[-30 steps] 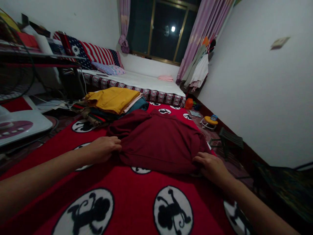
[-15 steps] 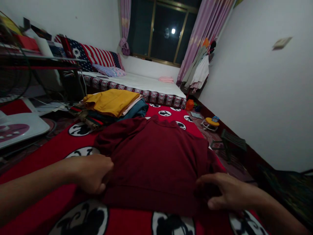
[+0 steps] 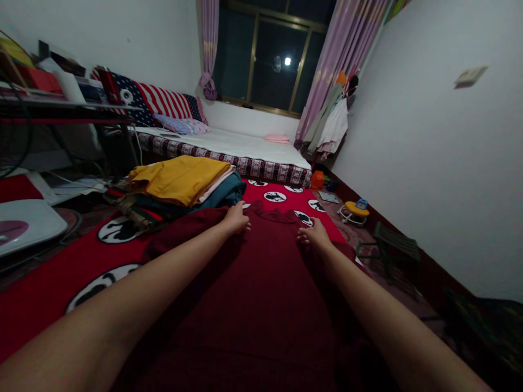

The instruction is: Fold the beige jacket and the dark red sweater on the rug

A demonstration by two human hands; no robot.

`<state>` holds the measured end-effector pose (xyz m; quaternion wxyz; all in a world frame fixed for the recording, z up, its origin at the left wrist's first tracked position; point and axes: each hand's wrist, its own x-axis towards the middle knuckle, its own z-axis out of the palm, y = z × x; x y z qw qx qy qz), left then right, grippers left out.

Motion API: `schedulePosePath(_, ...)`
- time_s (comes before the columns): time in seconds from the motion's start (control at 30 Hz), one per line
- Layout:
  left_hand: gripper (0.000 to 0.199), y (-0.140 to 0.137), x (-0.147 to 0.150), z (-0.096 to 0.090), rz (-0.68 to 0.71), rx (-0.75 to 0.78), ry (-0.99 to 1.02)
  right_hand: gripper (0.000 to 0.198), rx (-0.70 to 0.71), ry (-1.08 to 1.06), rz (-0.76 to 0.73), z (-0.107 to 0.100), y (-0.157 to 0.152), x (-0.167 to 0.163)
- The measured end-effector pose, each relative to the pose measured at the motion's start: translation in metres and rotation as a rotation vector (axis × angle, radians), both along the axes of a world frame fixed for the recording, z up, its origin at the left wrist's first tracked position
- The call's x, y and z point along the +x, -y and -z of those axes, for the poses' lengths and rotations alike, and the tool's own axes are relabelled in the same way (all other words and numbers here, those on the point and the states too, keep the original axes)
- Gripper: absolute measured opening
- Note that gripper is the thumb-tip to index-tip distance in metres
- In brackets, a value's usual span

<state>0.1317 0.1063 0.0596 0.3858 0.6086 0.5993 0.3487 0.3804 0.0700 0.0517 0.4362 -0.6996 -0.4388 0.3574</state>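
Note:
A dark maroon sweatshirt (image 3: 269, 294) lies spread flat, its neckline at the far end and its body running toward me. Both my arms stretch out over it. My left hand (image 3: 237, 219) is at the far left shoulder, beside the neckline, fingers loosely bent and apart. My right hand (image 3: 314, 234) is over the far right shoulder with its fingers parted and slightly curled. Neither hand visibly grips the cloth; whether the fingertips touch it is hard to see. Just left of the sweatshirt sits a stack of folded clothes, a yellow garment (image 3: 183, 177) on top and a teal one (image 3: 229, 190) below.
Underneath is a red blanket (image 3: 36, 321) with round black-and-white prints. A bed (image 3: 245, 144) stands beyond, below the window. On the left is a cluttered desk (image 3: 69, 106). A yellow stool (image 3: 354, 209) and a dark folding stool (image 3: 394, 245) stand along the right wall.
Both hands have moved forward from the sweatshirt's near hem to its shoulders, coming closer together. The sweatshirt now reaches nearer the bottom of the view.

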Motion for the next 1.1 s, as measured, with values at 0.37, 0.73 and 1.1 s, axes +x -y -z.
schedulePosePath(0.37,0.031,-0.040,0.017,0.016,-0.125,0.242,-0.117,0.013,-0.023,-0.004,0.048,0.018,-0.045,0.013)
schedulePosePath(0.73,0.054,-0.032,0.034,0.051,0.314,0.469,-0.746,0.060,0.340,0.752,-0.174,0.051,-0.043,0.009)
schedulePosePath(1.1,0.059,0.055,0.010,0.058,0.542,0.483,-0.755,0.057,-0.364,1.051,-0.258,0.013,-0.018,-0.037)
